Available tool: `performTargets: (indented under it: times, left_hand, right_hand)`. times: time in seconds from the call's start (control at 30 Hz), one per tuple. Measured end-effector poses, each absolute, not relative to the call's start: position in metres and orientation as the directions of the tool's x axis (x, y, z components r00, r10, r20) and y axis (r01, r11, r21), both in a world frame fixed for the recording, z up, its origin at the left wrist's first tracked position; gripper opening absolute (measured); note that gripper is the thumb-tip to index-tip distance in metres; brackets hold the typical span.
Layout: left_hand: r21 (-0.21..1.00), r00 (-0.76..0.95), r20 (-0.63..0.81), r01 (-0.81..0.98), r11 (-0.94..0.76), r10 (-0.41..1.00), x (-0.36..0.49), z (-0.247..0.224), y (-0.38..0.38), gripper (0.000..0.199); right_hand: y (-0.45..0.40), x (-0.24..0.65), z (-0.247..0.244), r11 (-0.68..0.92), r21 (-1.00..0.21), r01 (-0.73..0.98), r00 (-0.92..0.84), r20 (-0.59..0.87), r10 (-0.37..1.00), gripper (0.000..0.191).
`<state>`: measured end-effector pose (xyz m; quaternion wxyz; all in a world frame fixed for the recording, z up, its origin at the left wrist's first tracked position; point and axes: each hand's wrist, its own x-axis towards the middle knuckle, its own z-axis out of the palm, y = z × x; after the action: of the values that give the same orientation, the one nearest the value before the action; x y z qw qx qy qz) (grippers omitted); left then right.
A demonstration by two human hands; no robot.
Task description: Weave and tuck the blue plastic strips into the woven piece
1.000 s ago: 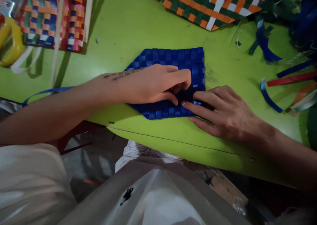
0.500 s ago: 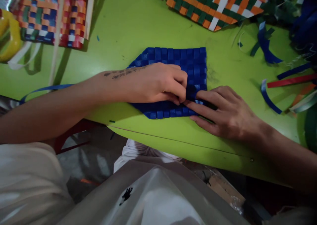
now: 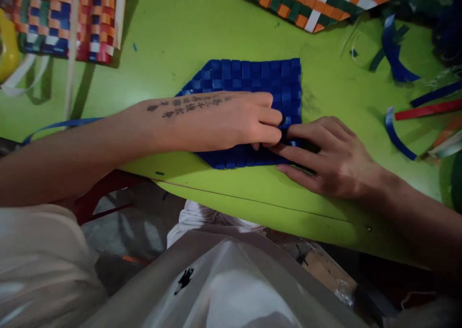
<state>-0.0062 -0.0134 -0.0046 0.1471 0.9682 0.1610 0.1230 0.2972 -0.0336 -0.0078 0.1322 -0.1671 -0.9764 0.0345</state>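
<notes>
Left hand (image 3: 245, 121) slid right, curled, grip hidden; right hand (image 3: 335, 159) spreads loosely on blue weave (image 3: 252, 70), I judge mostly formed, remainder unclear.

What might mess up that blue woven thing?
The left hand covers much of the blue woven piece, so a crooked strip might go unseen. The piece lies near the edge of the green table, so it might slip off if the right hand lifts.
</notes>
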Motion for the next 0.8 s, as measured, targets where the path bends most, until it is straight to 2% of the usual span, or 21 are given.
performTargets:
  times: [0.1,0.2,0.33,0.63,0.7,0.8]
  left_hand:
    - [0.313,0.904,0.216,0.293,-0.903,0.368,-0.007,-0.009,-0.015,0.031]
    - [0.374,0.884,0.213,0.319,-0.871,0.415,-0.007,-0.014,-0.015,0.031]
    - [0.431,0.875,0.161,0.354,-0.83,0.456,-0.006,-0.015,-0.015,0.028]
    - [0.338,0.919,0.14,0.306,-0.89,0.369,-0.006,-0.01,-0.012,0.028]
    - [0.339,0.917,0.153,0.301,-0.892,0.367,-0.007,-0.012,-0.011,0.027]
    - [0.34,0.906,0.142,0.333,-0.88,0.398,-0.008,-0.014,-0.012,0.027]
  right_hand:
    - [-0.034,0.298,-0.011,0.938,-0.135,0.319,-0.9,0.268,0.344,0.028]
    - [-0.033,0.299,-0.015,0.937,-0.136,0.321,-0.887,0.304,0.348,0.028]
    - [-0.034,0.301,-0.013,0.927,-0.111,0.359,-0.899,0.224,0.375,0.028]
    - [-0.042,0.299,-0.007,0.935,0.058,0.351,-0.915,0.233,0.329,0.037]
    - [-0.042,0.299,-0.009,0.927,0.036,0.373,-0.907,0.225,0.356,0.038]
    - [-0.041,0.301,-0.012,0.912,-0.062,0.406,-0.889,0.204,0.41,0.037]
